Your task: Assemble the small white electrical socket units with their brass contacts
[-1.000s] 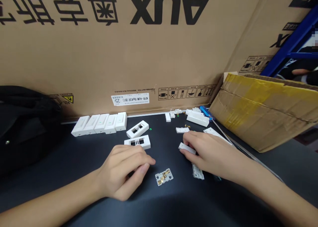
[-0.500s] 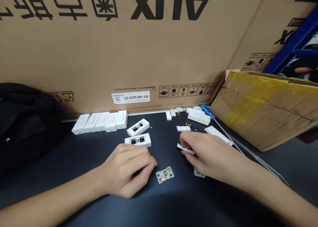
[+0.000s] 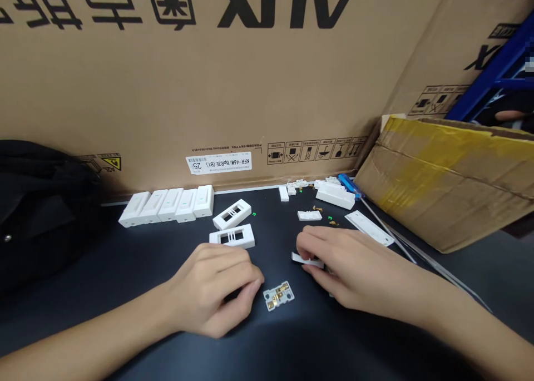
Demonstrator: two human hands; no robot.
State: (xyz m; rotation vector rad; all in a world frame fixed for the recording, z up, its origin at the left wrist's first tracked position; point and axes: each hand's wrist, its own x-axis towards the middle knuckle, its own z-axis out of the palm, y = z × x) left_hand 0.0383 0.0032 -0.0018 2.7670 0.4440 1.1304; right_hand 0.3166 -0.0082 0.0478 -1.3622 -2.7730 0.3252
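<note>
My right hand [image 3: 350, 267] pinches a thin white plastic strip [image 3: 307, 260] between its fingers, just above the black table top [image 3: 267, 336]. Under that hand, a grey-white plastic part [image 3: 331, 293] is almost fully hidden. My left hand [image 3: 212, 289] rests on the table with its fingers curled, and nothing shows in its grip. Nearest to it are a white rectangular plastic frame [image 3: 232, 237] and a small white plate with brass contacts [image 3: 278, 296], lying just beyond the fingertips.
Several white plastic housings [image 3: 175, 206] stand in a row against a large AUX carton [image 3: 208, 80]. A blue-handled screwdriver [image 3: 349, 185] and loose white parts lie at the back right. A taped cardboard box [image 3: 446, 183] leans right; a black bag [image 3: 37, 214] sits left.
My right hand has moved left and now covers more of the grey-white part. The white strip has shifted left with it. My left hand has barely moved.
</note>
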